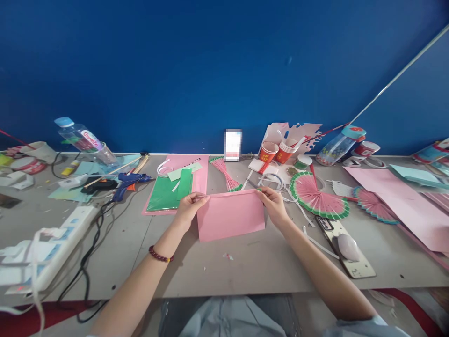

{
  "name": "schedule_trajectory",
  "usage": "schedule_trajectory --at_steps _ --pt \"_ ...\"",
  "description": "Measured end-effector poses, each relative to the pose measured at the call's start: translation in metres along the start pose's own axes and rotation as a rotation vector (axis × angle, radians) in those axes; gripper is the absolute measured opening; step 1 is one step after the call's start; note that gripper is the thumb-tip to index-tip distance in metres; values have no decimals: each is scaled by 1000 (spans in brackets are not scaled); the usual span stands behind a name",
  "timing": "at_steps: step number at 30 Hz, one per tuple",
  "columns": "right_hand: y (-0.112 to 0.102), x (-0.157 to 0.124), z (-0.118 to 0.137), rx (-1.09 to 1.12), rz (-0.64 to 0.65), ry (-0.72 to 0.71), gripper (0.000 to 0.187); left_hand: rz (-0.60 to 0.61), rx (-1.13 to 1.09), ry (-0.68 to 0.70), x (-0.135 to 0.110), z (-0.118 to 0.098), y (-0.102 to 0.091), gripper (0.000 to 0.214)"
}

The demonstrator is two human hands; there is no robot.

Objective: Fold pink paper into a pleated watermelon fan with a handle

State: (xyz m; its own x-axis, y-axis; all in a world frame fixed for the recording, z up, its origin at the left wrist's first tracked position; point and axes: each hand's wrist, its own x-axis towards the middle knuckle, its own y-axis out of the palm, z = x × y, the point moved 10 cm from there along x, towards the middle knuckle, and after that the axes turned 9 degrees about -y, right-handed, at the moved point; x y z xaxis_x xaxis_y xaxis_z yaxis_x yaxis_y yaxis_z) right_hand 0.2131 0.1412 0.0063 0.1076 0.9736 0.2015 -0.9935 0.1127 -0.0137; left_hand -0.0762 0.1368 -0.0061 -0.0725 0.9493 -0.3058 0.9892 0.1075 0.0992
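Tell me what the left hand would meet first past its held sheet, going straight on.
Probably the folded pink-and-green paper strip, beyond the left hand and pink sheet; depth is unclear.

A sheet of paper (231,216) is between the left hand (190,209) and the right hand (275,205), over the table (263,274). To its left lies a glue gun (126,181); farther left, a power strip (71,243). Behind the sheet, a screen (233,145) stands before the wall (175,70). To the right, cups (268,152) stand behind a paper fan (315,194); before this fan lies a phone (358,268).
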Motion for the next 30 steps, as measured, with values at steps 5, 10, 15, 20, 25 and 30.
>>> schedule_trajectory --at_steps 5,10,15,20,25,30 --pt "7 -4 -7 84 33 115 32 -34 64 50 -3 -7 -5 35" --pt "9 -6 -19 131 29 208 34 5 133 98 -5 -14 0 30" --pt "4 -4 -11 38 37 143 30 128 203 154 -10 -18 16 27" --pt "6 1 18 -164 136 -40 27 163 229 127 -10 -7 22 27" --pt "4 4 57 -462 151 -285 38 187 267 97 -18 -7 30 26" --pt "34 -6 56 -525 433 -227 25 220 312 139 -24 -13 38 22"
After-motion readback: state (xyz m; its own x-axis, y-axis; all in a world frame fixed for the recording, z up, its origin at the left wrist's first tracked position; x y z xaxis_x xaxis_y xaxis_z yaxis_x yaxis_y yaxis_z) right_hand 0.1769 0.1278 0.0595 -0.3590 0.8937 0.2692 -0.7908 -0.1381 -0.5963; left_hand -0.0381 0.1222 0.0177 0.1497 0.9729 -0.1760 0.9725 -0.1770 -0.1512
